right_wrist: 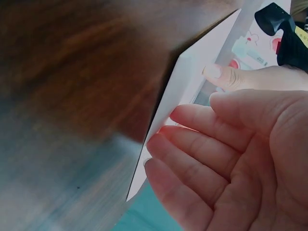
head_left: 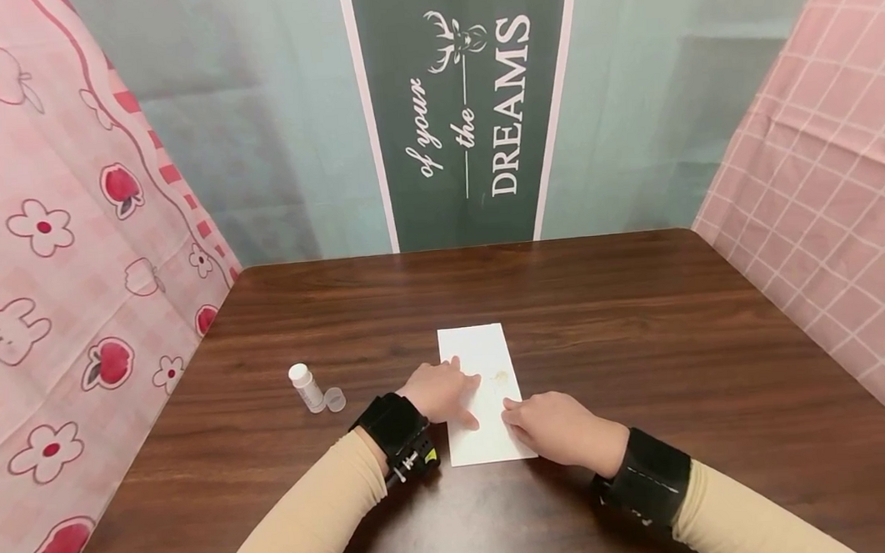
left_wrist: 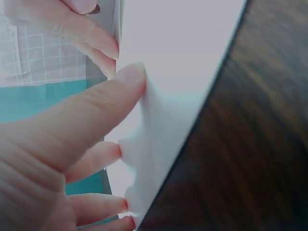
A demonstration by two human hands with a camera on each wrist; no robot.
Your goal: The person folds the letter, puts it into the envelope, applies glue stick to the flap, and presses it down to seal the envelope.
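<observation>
A white rectangular sheet of paper (head_left: 491, 446) lies on the table, with a small pale brown mark (head_left: 501, 377) on its upper right part. My left hand (head_left: 438, 391) rests on the sheet's left side, fingers and thumb spread, as the left wrist view also shows in close-up. On the opposite side, my right hand (head_left: 559, 425) touches the sheet near its right edge. Its fingers (right_wrist: 192, 168) are loosely bent with the tips on the paper. What lies under the fingertips is hidden.
Left of the hands, a white glue stick (head_left: 307, 389) stands uncapped. Its clear cap (head_left: 335, 399) sits beside it. The brown wood-grain table (head_left: 640, 316) meets a green printed cloth (head_left: 308, 150) at the back and pink cloths at both sides.
</observation>
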